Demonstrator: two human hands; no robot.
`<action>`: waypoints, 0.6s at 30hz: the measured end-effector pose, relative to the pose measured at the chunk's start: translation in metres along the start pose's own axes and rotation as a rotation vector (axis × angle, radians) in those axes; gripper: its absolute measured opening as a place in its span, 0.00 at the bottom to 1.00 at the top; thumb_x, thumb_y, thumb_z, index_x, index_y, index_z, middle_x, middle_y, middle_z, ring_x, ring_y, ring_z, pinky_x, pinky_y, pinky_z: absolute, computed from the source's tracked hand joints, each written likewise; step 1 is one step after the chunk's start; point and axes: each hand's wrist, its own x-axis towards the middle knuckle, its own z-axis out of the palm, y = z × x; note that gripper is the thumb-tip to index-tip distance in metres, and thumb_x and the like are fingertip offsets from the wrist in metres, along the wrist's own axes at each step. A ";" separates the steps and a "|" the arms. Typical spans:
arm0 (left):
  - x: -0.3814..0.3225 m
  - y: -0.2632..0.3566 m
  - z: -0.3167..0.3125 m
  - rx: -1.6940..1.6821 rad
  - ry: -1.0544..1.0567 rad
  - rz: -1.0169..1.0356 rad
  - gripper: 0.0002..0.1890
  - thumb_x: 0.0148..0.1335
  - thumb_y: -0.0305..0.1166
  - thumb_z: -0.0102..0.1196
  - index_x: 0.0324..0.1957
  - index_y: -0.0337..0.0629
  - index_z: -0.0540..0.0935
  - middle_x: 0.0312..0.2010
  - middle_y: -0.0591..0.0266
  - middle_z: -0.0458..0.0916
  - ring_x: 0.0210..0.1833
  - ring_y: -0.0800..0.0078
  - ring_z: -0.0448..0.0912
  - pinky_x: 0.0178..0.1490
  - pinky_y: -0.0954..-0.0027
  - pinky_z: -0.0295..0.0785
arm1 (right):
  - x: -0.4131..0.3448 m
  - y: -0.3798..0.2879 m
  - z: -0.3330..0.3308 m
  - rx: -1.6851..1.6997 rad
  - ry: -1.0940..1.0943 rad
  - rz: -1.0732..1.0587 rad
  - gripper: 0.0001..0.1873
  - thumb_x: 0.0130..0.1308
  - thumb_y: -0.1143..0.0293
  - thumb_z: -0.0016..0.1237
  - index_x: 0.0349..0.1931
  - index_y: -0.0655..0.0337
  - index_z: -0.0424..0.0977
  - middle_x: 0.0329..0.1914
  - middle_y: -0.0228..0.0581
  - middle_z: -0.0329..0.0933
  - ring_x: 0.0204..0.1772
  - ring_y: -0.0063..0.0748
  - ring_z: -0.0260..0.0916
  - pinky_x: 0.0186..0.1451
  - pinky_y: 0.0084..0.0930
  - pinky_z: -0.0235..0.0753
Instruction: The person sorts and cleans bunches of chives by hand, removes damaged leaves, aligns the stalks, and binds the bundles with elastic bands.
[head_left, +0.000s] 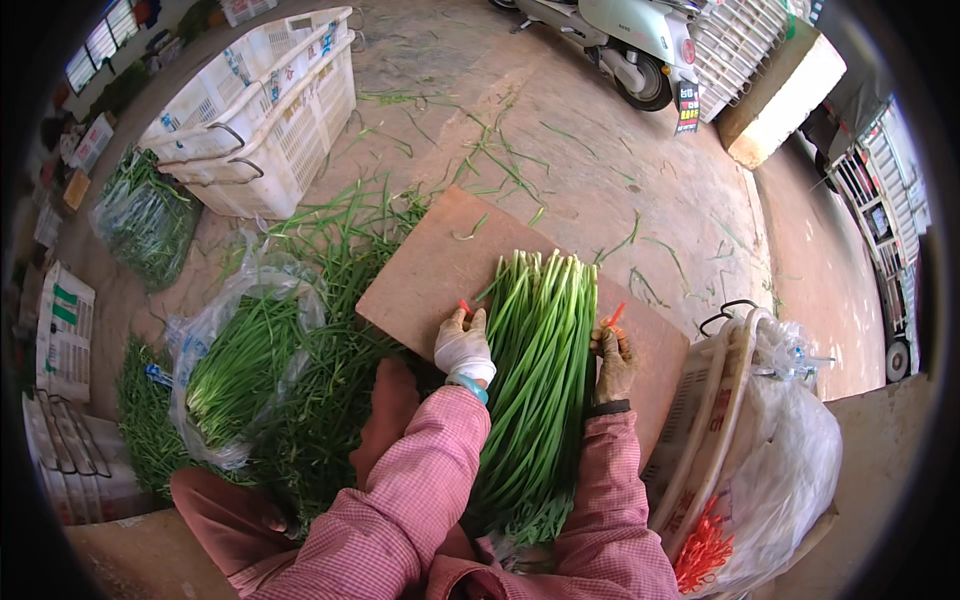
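Observation:
A thick bundle of garlic chives (536, 375) lies on a brown board (420, 270), with pale cut stem ends at the far side and green tips toward me. My left hand (465, 346), in a white glove, pinches one end of a red tie (465, 307) at the bundle's left side. At its right side my right hand (616, 364), in a soiled glove, grips a red tie end (618, 312). Any stretch of tie between the hands is hidden, apparently under the stems.
Left of the board, loose green leaves (322, 375) surround a plastic bag of chives (240, 367). Stacked white crates (262, 112) stand beyond. At right, a crate (697, 420) holds plastic film (795, 450) and red ties (705, 547). A scooter (637, 52) is parked ahead.

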 end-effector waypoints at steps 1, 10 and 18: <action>0.003 -0.002 0.003 -0.003 -0.001 -0.001 0.17 0.48 0.40 0.58 0.37 0.40 0.79 0.31 0.56 0.78 0.33 0.65 0.76 0.36 0.68 0.70 | -0.001 0.000 0.002 0.006 -0.020 -0.008 0.09 0.59 0.69 0.46 0.37 0.62 0.75 0.26 0.29 0.74 0.27 0.17 0.67 0.32 0.12 0.66; 0.008 -0.035 0.047 -0.471 0.009 0.157 0.11 0.53 0.34 0.54 0.36 0.39 0.80 0.31 0.56 0.78 0.35 0.66 0.75 0.42 0.70 0.70 | -0.007 -0.027 0.013 -0.340 -0.350 -0.269 0.06 0.53 0.75 0.51 0.33 0.61 0.74 0.28 0.32 0.73 0.32 0.24 0.68 0.34 0.17 0.67; -0.015 -0.017 0.039 -0.498 -0.021 0.278 0.08 0.54 0.28 0.51 0.35 0.39 0.80 0.30 0.60 0.77 0.35 0.70 0.75 0.42 0.73 0.69 | -0.017 -0.070 0.082 -0.760 -0.923 -0.638 0.06 0.51 0.79 0.48 0.31 0.62 0.73 0.35 0.43 0.73 0.37 0.40 0.71 0.40 0.28 0.70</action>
